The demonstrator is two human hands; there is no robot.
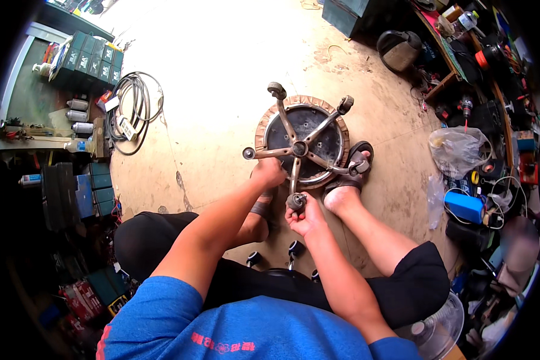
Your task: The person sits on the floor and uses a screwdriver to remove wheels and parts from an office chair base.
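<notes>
An upturned round stool [318,135] lies seat-down on the floor between my feet, its five-legged metal base [299,148] facing up. Wheels sit at the leg ends, such as the far caster [276,90] and the far-right caster [345,105]. My right hand [306,217] has its fingers closed around the nearest caster [296,202], at the end of the leg pointing toward me. Beside the left leg of the base, my left hand [269,173] is curled closed near the seat's edge. Its fingertips are hidden, so what they grip does not show.
My sandalled right foot [359,165] touches the stool's right side. Coiled black cable [139,111] lies at left by stacked green boxes [90,60]. Cluttered shelves, a plastic bag [459,150] and a blue pack [464,207] line the right. More casters [295,247] show beneath me.
</notes>
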